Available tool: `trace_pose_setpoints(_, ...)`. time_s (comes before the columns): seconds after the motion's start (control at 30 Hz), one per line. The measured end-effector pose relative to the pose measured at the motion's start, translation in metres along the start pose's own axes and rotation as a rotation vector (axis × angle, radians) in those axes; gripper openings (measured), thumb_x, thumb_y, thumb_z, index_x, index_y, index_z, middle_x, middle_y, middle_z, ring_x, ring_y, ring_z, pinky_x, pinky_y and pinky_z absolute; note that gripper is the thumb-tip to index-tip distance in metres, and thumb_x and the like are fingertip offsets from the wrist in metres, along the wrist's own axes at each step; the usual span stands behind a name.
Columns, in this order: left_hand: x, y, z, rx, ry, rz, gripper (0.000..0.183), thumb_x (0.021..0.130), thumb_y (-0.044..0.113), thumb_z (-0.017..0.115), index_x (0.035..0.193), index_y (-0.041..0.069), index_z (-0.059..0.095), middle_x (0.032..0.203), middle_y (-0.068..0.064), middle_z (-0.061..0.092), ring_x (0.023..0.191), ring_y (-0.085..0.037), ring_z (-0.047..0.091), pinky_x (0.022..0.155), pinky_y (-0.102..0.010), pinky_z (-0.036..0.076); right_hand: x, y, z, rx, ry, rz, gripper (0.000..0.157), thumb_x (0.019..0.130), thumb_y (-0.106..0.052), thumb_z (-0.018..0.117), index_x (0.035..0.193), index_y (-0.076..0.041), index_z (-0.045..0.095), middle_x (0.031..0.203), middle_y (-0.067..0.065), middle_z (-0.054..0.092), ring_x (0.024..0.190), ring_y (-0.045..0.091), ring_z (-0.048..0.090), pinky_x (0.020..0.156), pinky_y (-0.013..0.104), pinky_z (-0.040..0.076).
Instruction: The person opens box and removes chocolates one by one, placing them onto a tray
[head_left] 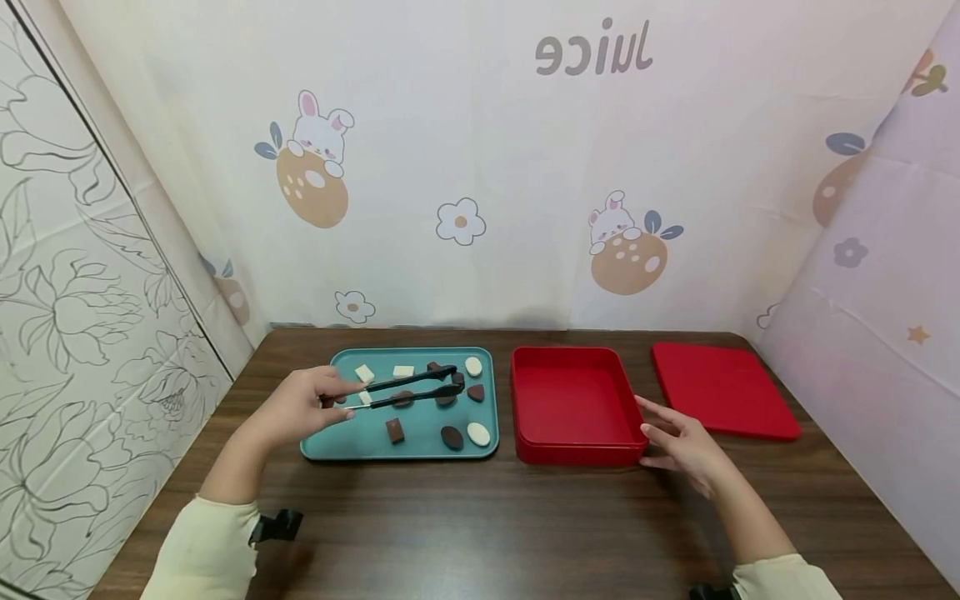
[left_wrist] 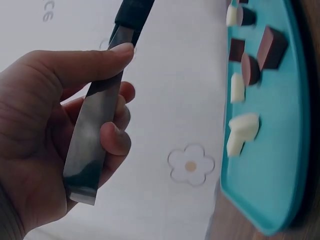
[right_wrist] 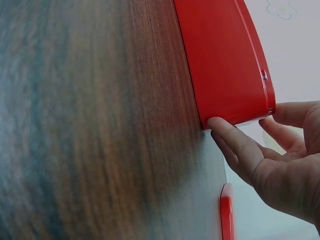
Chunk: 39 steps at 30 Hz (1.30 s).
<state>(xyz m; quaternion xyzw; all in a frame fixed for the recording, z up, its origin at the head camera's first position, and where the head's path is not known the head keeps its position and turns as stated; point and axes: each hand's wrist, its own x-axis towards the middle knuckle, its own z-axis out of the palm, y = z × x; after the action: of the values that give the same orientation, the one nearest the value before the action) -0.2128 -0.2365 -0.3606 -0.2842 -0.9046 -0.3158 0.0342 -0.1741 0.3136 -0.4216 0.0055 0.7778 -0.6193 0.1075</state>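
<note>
In the head view my left hand grips a pair of tongs with black arms and tips. The tongs' two arms stand apart above a teal tray. On the tray lie several chocolates, among them a brown block, a dark oval and a white oval. The left wrist view shows thumb and fingers around the tongs' metal handle. My right hand touches the right side of a red box with extended fingers. Nothing lies inside the box.
A flat red lid lies on the brown wooden table, to the right of the box. Behind the table hangs a pale printed curtain, with another patterned panel at the left.
</note>
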Motion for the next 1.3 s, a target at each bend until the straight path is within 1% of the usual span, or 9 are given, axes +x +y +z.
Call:
trace_pose_setpoints(0.2, -0.015, -0.011, -0.011, -0.041, -0.050, -0.061, 0.036, 0.081, 0.004, 0.077, 0.117, 0.005, 0.072, 0.074, 0.004, 0.049, 0.062, -0.010, 0.045, 0.053, -0.026, 0.042, 0.000, 0.000, 0.000, 0.002, 0.001, 0.010, 0.062, 0.101, -0.010, 0.052, 0.155, -0.004, 0.022, 0.144, 0.038, 0.031, 0.120, 0.043, 0.053, 0.082, 0.047, 0.054)
trace_pose_setpoints(0.5, -0.036, -0.029, -0.022, -0.015, -0.036, -0.077, 0.035, 0.079, 0.006, 0.080, 0.114, 0.004, 0.074, 0.072, 0.007, 0.048, 0.061, -0.007, 0.043, 0.052, -0.025, 0.042, 0.001, 0.001, 0.000, 0.007, -0.005, 0.019, 0.062, 0.101, -0.011, 0.053, 0.155, -0.004, 0.022, 0.145, 0.037, 0.030, 0.120, 0.043, 0.052, 0.083, 0.048, 0.054)
trace_pose_setpoints(0.73, -0.054, -0.041, -0.031, -0.077, -0.027, -0.100, 0.034, 0.078, 0.008, 0.080, 0.111, 0.001, 0.074, 0.071, 0.007, 0.052, 0.062, -0.006, 0.045, 0.052, -0.026, 0.042, 0.000, 0.000, -0.001, 0.000, -0.010, 0.009, 0.062, 0.101, -0.010, 0.052, 0.155, -0.004, 0.021, 0.145, 0.037, 0.029, 0.120, 0.044, 0.051, 0.083, 0.048, 0.054)
trace_pose_setpoints(0.83, -0.061, -0.046, -0.034, -0.060, -0.045, -0.132, 0.033, 0.078, 0.008, 0.080, 0.110, 0.000, 0.074, 0.070, 0.008, 0.051, 0.062, -0.005, 0.044, 0.052, -0.025, 0.041, 0.000, 0.000, -0.001, 0.002, -0.011, 0.012, 0.062, 0.101, -0.010, 0.052, 0.155, -0.004, 0.021, 0.145, 0.037, 0.030, 0.119, 0.042, 0.052, 0.083, 0.048, 0.054)
trace_pose_setpoints(0.9, -0.065, -0.049, -0.035, -0.045, -0.062, -0.173, 0.034, 0.078, 0.008, 0.081, 0.110, 0.000, 0.074, 0.070, 0.007, 0.051, 0.062, -0.005, 0.043, 0.053, -0.025, 0.041, 0.000, 0.000, -0.001, 0.003, -0.010, 0.016, 0.063, 0.101, -0.010, 0.052, 0.155, -0.004, 0.021, 0.145, 0.037, 0.029, 0.119, 0.041, 0.053, 0.083, 0.048, 0.054)
trace_pose_setpoints(1.0, -0.070, -0.054, -0.037, -0.010, -0.080, -0.220, 0.036, 0.077, 0.010, 0.081, 0.110, 0.000, 0.074, 0.075, 0.002, 0.057, 0.068, -0.005, 0.046, 0.056, -0.025, 0.041, 0.000, 0.001, -0.001, 0.002, -0.009, 0.021, 0.063, 0.101, -0.010, 0.052, 0.155, -0.005, 0.021, 0.145, 0.037, 0.029, 0.118, 0.041, 0.053, 0.083, 0.048, 0.054)
trace_pose_setpoints(1.17, -0.077, -0.059, -0.039, 0.046, -0.085, -0.256, 0.035, 0.075, 0.012, 0.083, 0.107, 0.001, 0.075, 0.090, -0.008, 0.067, 0.079, -0.012, 0.051, 0.062, -0.026, 0.043, 0.001, 0.001, -0.002, 0.000, -0.009, 0.019, 0.063, 0.101, -0.011, 0.052, 0.155, -0.005, 0.021, 0.145, 0.036, 0.029, 0.119, 0.041, 0.053, 0.083, 0.048, 0.054)
trace_pose_setpoints(1.23, -0.079, -0.060, -0.040, 0.067, -0.089, -0.267, 0.034, 0.074, 0.012, 0.083, 0.105, 0.000, 0.076, 0.093, -0.010, 0.070, 0.085, -0.024, 0.058, 0.070, -0.033, 0.048, 0.001, 0.001, -0.002, -0.001, -0.010, 0.017, 0.063, 0.101, -0.011, 0.053, 0.155, -0.005, 0.021, 0.145, 0.036, 0.029, 0.118, 0.040, 0.054, 0.083, 0.048, 0.054)
trace_pose_setpoints(1.3, -0.081, -0.062, -0.041, 0.094, -0.093, -0.270, 0.034, 0.073, 0.013, 0.083, 0.104, 0.001, 0.076, 0.098, -0.011, 0.072, 0.099, -0.039, 0.060, 0.080, -0.044, 0.049, 0.001, 0.001, -0.002, -0.002, -0.010, 0.016, 0.063, 0.101, -0.012, 0.053, 0.155, -0.005, 0.021, 0.145, 0.037, 0.029, 0.117, 0.039, 0.055, 0.083, 0.047, 0.054)
